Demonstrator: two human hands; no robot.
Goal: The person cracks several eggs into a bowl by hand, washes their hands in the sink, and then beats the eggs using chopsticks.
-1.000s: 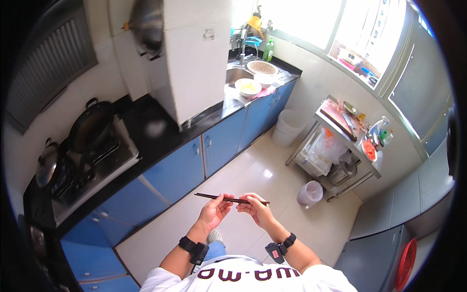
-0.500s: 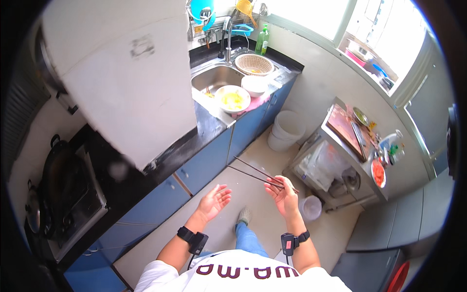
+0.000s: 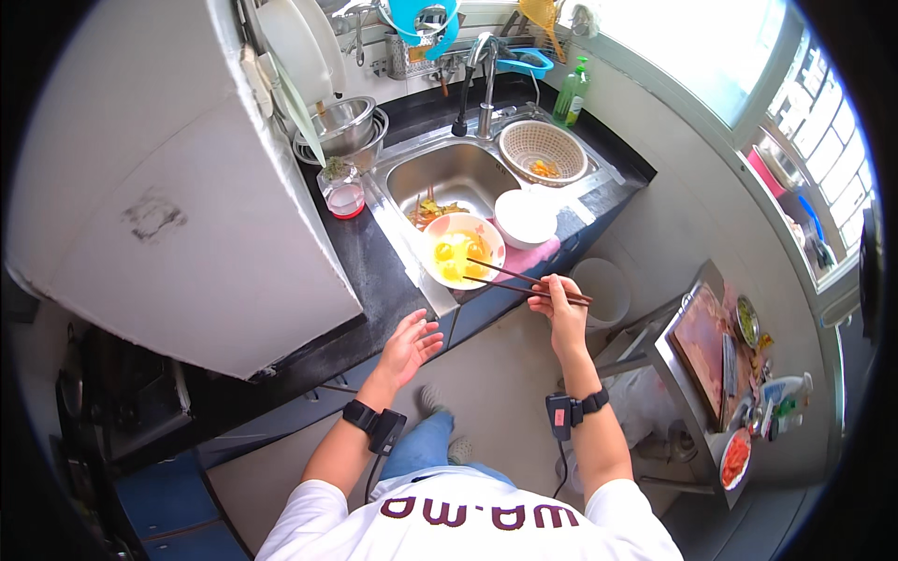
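Observation:
My right hand (image 3: 563, 310) is closed around a pair of dark brown chopsticks (image 3: 524, 278). Their tips point left and overlap the pink-patterned white bowl (image 3: 485, 231) in the view; whether they touch its contents I cannot tell. Raw eggs (image 3: 458, 252) with whole yolks lie in that bowl, at the front edge of the sink. My left hand (image 3: 410, 351) holds nothing and hovers before the counter, fingers spread apart and palm turned inward. Just right of the egg bowl stands a plain white bowl (image 3: 526, 219), next to a pink cloth (image 3: 526, 259).
Food scraps lie in the steel sink (image 3: 460, 168) beneath the tap (image 3: 488, 84). A beige basket (image 3: 510, 150) sits behind the white bowl. At right, a side table carries a cutting board (image 3: 700, 348) and a dish of red pieces (image 3: 736, 458). A white bucket (image 3: 601, 290) stands on the floor.
I have stepped closer to the sink. Both hands are now nearer the counter, and the chopstick tips have gone from over the floor to over the egg bowl.

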